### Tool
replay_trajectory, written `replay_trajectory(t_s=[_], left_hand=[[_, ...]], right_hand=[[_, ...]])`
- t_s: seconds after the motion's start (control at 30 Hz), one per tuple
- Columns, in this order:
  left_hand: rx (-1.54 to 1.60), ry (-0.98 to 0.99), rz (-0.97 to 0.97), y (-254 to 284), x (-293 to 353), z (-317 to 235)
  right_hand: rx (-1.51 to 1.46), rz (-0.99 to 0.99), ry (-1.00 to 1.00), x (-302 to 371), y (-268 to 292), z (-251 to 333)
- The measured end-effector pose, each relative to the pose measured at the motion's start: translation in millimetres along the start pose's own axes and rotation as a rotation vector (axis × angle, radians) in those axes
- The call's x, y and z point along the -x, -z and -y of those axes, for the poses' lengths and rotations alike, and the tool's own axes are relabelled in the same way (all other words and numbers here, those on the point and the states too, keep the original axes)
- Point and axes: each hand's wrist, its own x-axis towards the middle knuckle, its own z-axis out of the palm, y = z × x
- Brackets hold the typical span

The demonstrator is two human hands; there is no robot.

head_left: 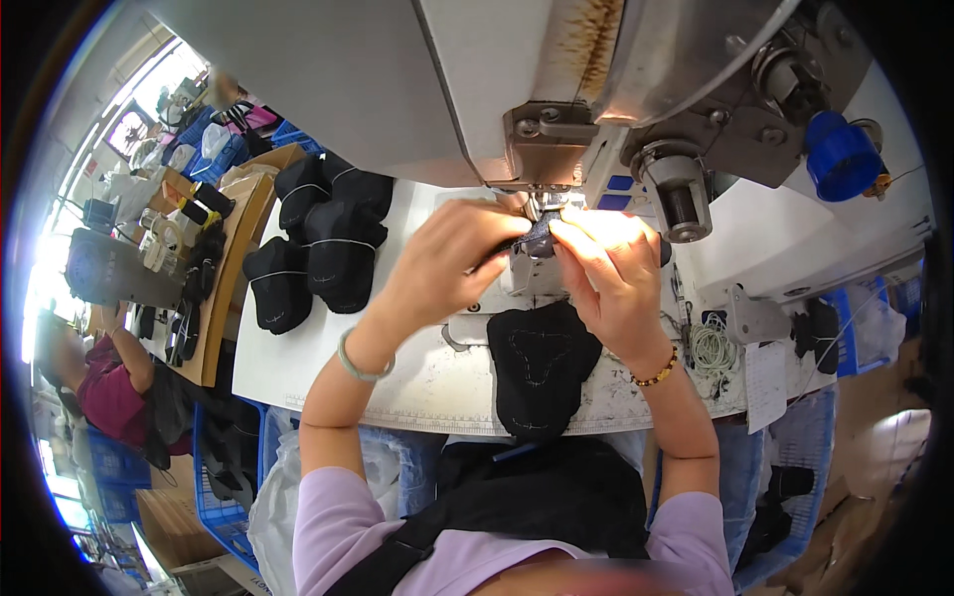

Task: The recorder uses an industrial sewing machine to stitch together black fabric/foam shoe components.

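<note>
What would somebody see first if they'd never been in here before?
Probably the big pale sewing machine filling the top middle, with the person's left hand and right hand holding a small dark piece just under its head. Next, maybe the bright blue round part at upper right. The black bundles with pale bands, on the white table to the left, stand out too.
</note>
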Motion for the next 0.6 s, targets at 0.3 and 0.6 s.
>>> replay_trajectory(t_s=[0.3,0.6], left_hand=[[0.240,-0.049,0.021,3,9,22],[-0.027,-0.094,0.077,9,10,-2]], right_hand=[[-0.108,0.001,-0.028,3,-1,-8],[-0.075,-0.147,0.117,13,-8,-9]])
